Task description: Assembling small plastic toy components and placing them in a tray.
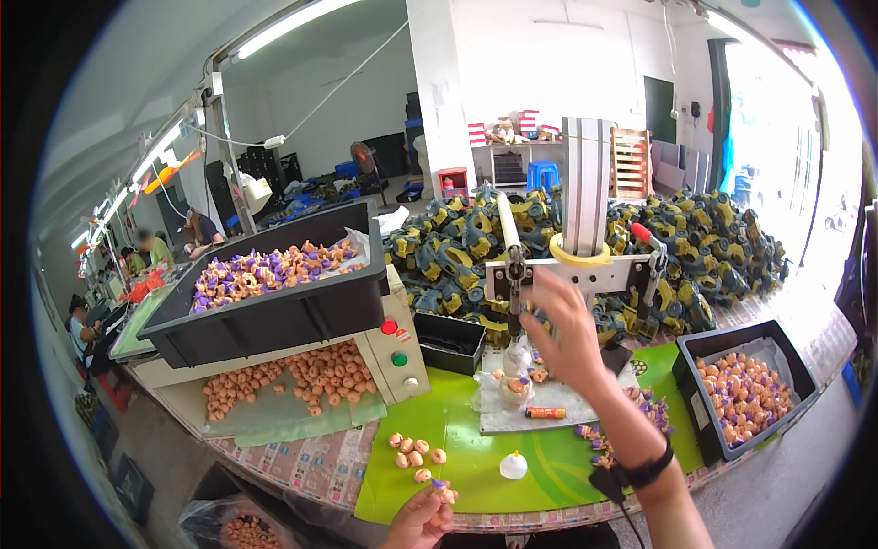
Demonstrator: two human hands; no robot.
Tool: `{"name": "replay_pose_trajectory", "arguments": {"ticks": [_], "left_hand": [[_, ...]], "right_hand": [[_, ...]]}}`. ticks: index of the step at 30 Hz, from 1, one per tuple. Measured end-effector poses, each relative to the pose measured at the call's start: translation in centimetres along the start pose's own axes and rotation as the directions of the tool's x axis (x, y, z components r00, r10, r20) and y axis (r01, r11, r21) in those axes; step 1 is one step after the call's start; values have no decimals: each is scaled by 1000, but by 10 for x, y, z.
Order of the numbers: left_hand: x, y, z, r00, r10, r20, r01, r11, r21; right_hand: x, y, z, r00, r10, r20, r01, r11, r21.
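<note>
White walls (540,64) and a broad pale pillar (432,101) close off the room, with a dark panel (658,108) set at the back and a grey floor (169,457) below. A long fluorescent tube (297,26) hangs overhead and a row of lights (154,156) recedes at left, while daylight floods a tall opening (768,128) at right. Toward the back stand a pedestal fan (364,157), a low shelf (526,144), a blue stool (543,174) and a slatted wooden rack (629,163) near the wall.

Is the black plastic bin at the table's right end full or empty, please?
Fairly full: peach-and-purple pieces lie heaped inside the black plastic bin, below its rim.
</note>
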State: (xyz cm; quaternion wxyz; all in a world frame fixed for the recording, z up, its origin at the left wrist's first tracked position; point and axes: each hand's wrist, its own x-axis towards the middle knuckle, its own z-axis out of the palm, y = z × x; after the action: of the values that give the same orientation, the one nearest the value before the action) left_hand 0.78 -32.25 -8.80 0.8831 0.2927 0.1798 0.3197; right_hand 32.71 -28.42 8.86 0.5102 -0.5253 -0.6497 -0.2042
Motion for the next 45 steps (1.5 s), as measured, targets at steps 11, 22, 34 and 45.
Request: {"name": "replay_pose_trajectory", "arguments": {"ticks": [11,22,34,45], "left_hand": [[25,3,31,999,8,35,-12,993,115],[15,32,-11,989,27,-147,3,980,199],[165,32,17,984,-70,-165,140,873,466],[265,-21,23,802,547,238,-345,100,933]], "right_hand": [[-161,49,75,629,421,653,-146,889,-433],[-187,46,-175,825,533,-189,-513,565,-646],[-195,15,-212,818,566,-99,-496,608,-620],[-157,-26,-118,734,361,576,-297,932,-206]]}}
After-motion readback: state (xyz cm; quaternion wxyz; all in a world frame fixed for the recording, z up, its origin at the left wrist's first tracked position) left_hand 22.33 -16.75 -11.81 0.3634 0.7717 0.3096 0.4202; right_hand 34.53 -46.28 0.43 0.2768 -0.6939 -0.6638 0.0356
